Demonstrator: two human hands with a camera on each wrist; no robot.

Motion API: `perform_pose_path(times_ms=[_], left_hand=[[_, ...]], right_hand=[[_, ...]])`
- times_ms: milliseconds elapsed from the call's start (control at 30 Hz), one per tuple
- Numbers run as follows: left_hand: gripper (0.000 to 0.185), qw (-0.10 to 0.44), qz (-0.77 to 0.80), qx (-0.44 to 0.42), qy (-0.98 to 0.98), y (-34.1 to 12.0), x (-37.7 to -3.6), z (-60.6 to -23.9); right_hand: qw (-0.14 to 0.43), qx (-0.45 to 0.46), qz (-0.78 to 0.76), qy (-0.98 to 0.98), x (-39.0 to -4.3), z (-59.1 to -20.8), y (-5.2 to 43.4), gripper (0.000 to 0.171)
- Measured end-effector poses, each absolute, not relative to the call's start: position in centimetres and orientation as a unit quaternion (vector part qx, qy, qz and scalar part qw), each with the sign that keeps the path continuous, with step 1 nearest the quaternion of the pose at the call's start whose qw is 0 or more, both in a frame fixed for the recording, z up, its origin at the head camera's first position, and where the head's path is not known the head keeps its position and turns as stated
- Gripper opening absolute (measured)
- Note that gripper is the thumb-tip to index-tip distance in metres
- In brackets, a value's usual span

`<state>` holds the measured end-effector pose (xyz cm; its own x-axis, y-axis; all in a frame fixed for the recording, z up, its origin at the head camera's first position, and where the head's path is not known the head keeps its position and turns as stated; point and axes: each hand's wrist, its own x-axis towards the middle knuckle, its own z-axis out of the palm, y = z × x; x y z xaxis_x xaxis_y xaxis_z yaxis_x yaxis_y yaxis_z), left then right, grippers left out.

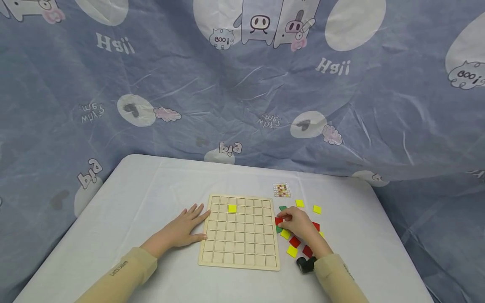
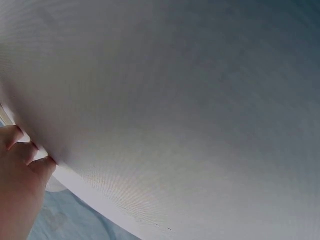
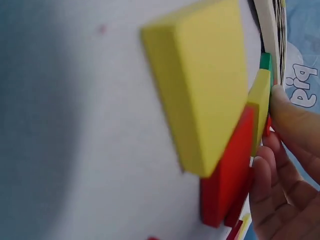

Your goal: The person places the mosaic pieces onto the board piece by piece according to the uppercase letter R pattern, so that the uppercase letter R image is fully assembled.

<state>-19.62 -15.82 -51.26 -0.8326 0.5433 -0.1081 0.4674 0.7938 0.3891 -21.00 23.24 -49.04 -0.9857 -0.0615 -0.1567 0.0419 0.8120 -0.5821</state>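
Observation:
A wooden grid board (image 1: 239, 235) lies on the white table (image 1: 151, 198), with one yellow tile (image 1: 232, 208) in a cell near its far edge. My left hand (image 1: 187, 225) rests flat on the table, fingers straight against the board's left edge; its fingertips (image 2: 22, 147) show in the left wrist view. My right hand (image 1: 289, 219) is over the loose tiles right of the board, and its curled fingers pinch a red tile (image 1: 278, 220). Close in the right wrist view are a yellow tile (image 3: 205, 85), a red tile (image 3: 230, 170) and my curled fingers (image 3: 285, 175).
Loose tiles lie right of the board: yellow ones (image 1: 299, 203) (image 1: 317, 209) (image 1: 292, 251), red ones (image 1: 294, 241), a green one (image 1: 282, 208). A small pattern card (image 1: 282, 190) lies beyond them. A blue printed cloth (image 1: 242, 84) hangs behind the table.

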Motion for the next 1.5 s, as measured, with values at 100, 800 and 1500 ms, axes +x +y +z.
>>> perform_pose_path(times_ms=[100, 800, 1500], left_hand=[[0.079, 0.107, 0.175, 0.268, 0.941, -15.8, -19.6, -51.3], [0.079, 0.111, 0.173, 0.265, 0.942, -15.8, -19.4, -51.1], [0.078, 0.110, 0.176, 0.265, 0.942, -15.6, -19.3, -51.0]], right_hand=[[0.086, -0.008, -0.305, 0.948, -21.0, -49.0, 23.3, 0.022], [0.047, 0.018, -0.352, 0.935, -21.6, -48.2, 22.6, 0.015], [0.041, -0.087, -0.383, 0.919, -24.3, -48.0, 13.1, 0.007]])
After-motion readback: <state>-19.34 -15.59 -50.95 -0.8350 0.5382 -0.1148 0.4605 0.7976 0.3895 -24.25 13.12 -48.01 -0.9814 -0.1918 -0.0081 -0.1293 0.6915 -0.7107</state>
